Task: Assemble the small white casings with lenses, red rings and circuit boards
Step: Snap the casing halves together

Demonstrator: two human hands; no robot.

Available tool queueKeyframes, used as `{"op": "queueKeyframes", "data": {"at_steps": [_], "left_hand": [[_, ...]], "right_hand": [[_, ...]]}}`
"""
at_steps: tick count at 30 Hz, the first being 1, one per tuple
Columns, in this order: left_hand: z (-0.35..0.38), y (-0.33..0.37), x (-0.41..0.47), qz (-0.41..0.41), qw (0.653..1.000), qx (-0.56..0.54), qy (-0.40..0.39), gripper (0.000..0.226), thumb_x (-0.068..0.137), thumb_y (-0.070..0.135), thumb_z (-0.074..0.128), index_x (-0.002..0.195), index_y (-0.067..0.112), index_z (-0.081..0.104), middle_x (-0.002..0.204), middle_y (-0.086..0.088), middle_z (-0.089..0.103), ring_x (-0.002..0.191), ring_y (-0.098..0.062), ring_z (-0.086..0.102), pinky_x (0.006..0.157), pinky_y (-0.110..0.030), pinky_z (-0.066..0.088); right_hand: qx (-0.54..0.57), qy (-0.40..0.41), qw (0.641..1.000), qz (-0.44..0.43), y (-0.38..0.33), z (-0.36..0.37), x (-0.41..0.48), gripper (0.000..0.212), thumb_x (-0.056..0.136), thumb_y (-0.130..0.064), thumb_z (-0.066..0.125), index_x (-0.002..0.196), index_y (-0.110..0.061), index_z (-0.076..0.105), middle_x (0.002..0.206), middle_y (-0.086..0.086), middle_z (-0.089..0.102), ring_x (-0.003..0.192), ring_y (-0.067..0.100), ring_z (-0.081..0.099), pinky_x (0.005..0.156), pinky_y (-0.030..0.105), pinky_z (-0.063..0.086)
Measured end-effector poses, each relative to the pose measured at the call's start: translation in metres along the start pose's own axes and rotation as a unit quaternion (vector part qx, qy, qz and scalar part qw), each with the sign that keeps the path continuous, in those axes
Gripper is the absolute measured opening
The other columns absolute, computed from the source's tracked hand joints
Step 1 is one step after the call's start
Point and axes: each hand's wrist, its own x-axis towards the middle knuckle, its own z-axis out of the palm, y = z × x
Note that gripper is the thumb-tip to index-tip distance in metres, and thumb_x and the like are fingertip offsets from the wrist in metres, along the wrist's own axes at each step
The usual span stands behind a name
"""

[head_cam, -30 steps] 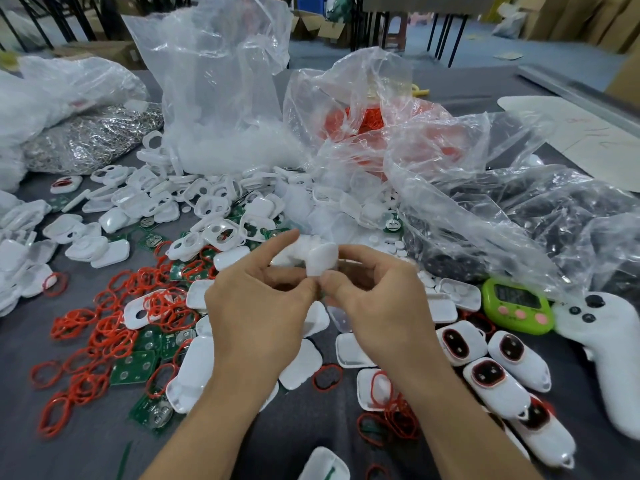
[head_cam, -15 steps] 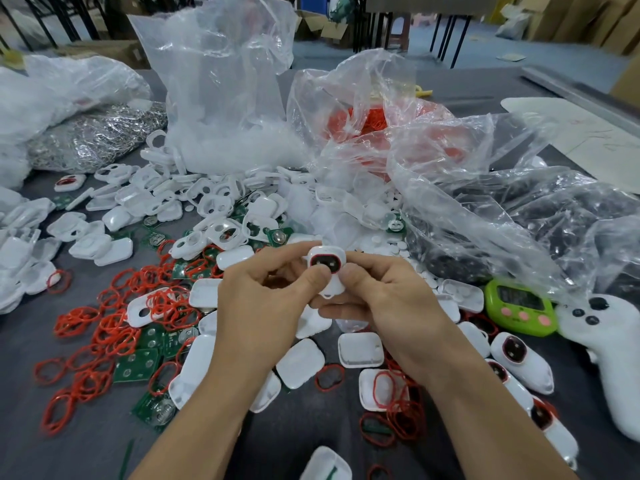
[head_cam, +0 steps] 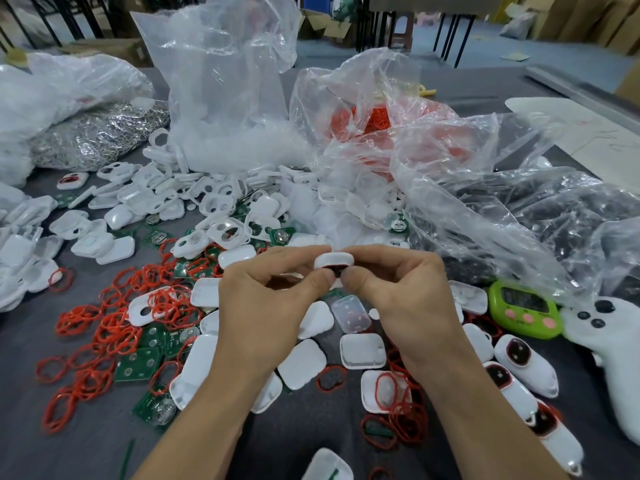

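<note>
The casing is held above the table, pinched edge-on between the thumbs and fingers of the left hand and right hand, with red showing along its underside. Uneven squeezing could leave the halves unlatched. A slip would drop it among the loose rings.

Head view, down (close) over table

- Both hands meet mid-table: left hand and right hand pinch one small white casing, red showing underneath.
- Loose red rings and green circuit boards lie left.
- Finished casings sit near right, beside a green timer.
</note>
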Motion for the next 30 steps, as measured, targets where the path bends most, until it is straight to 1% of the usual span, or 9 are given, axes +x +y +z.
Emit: {"op": "queueKeyframes", "data": {"at_steps": [2,5,7,10,17,20,23,25,30], "left_hand": [[0.0019,0.0000,-0.0007,-0.045,0.999,-0.013,-0.013,0.028,0.080,0.014,0.083,0.094,0.038,0.083,0.086,0.006,0.080,0.084,-0.017,0.077,0.076,-0.033,0.062],[0.0041,-0.0006,-0.0013,-0.065,0.997,0.023,-0.037,0.030,0.084,0.014,0.081,0.093,0.042,0.082,0.081,0.009,0.079,0.076,-0.008,0.075,0.067,-0.021,0.057],[0.0040,0.0000,-0.0009,-0.065,0.996,0.027,-0.046,0.032,0.085,0.011,0.081,0.093,0.042,0.082,0.079,0.009,0.079,0.072,-0.003,0.072,0.064,-0.015,0.053],[0.0040,0.0008,0.0002,-0.061,0.997,0.029,-0.047,0.034,0.086,0.010,0.079,0.093,0.043,0.082,0.079,0.009,0.079,0.071,-0.003,0.072,0.065,-0.016,0.053],[0.0049,0.0040,-0.0001,-0.113,0.992,-0.049,-0.039,0.027,0.084,0.006,0.079,0.087,0.032,0.084,0.080,0.000,0.080,0.076,-0.013,0.076,0.066,-0.019,0.056],[0.0057,0.0031,-0.0001,-0.149,0.985,-0.081,-0.011,0.024,0.080,0.003,0.080,0.082,0.026,0.085,0.079,-0.007,0.079,0.074,-0.020,0.076,0.070,-0.026,0.060],[0.0060,0.0013,0.0002,-0.164,0.983,-0.077,0.010,0.023,0.079,0.003,0.081,0.082,0.025,0.085,0.080,-0.009,0.079,0.082,-0.034,0.076,0.080,-0.041,0.063],[0.0064,0.0008,0.0003,-0.165,0.985,-0.056,-0.010,0.018,0.082,0.009,0.081,0.086,0.027,0.084,0.083,-0.005,0.080,0.087,-0.034,0.076,0.086,-0.046,0.062],[0.0046,0.0021,0.0000,-0.153,0.985,-0.052,-0.065,0.018,0.077,0.023,0.082,0.093,0.031,0.084,0.088,0.001,0.081,0.088,-0.016,0.077,0.077,-0.026,0.060]], "right_hand": [[0.013,0.000,0.998,0.068,0.0024,0.0010,0.0004,0.022,0.091,-0.002,0.072,0.088,-0.021,0.083,0.085,0.005,0.080,0.079,0.020,0.077,0.072,0.031,0.061],[0.011,-0.003,0.992,0.126,0.0044,0.0053,-0.0005,0.025,0.097,-0.001,0.064,0.086,-0.015,0.081,0.085,0.008,0.078,0.075,0.021,0.074,0.063,0.030,0.061],[-0.003,0.016,0.991,0.134,0.0041,0.0066,-0.0014,0.026,0.097,-0.002,0.064,0.083,-0.018,0.081,0.081,0.007,0.079,0.069,0.023,0.074,0.060,0.032,0.061],[-0.015,0.048,0.990,0.128,0.0028,0.0051,-0.0023,0.019,0.093,-0.006,0.071,0.083,-0.018,0.082,0.076,0.006,0.078,0.058,0.023,0.073,0.056,0.032,0.060],[0.042,-0.004,0.989,0.139,-0.0018,0.0017,-0.0020,0.014,0.091,0.001,0.070,0.090,-0.009,0.079,0.082,0.009,0.077,0.068,0.017,0.072,0.061,0.027,0.061],[0.006,-0.026,0.993,0.118,0.0000,0.0037,-0.0030,0.024,0.087,0.010,0.066,0.090,-0.010,0.079,0.082,0.011,0.078,0.069,0.018,0.073,0.059,0.023,0.059],[-0.049,-0.033,0.994,0.095,0.0037,0.0087,-0.0036,0.030,0.083,0.010,0.067,0.089,-0.018,0.078,0.081,0.005,0.078,0.072,0.015,0.073,0.070,0.033,0.063],[-0.067,-0.017,0.993,0.097,0.0062,0.0089,-0.0028,0.029,0.083,0.006,0.068,0.089,-0.021,0.077,0.079,0.001,0.077,0.070,0.017,0.074,0.070,0.036,0.064],[-0.043,-0.008,0.991,0.128,0.0075,0.0084,-0.0022,0.025,0.086,0.008,0.066,0.091,-0.015,0.073,0.078,0.002,0.075,0.068,0.026,0.077,0.067,0.038,0.065]]}}
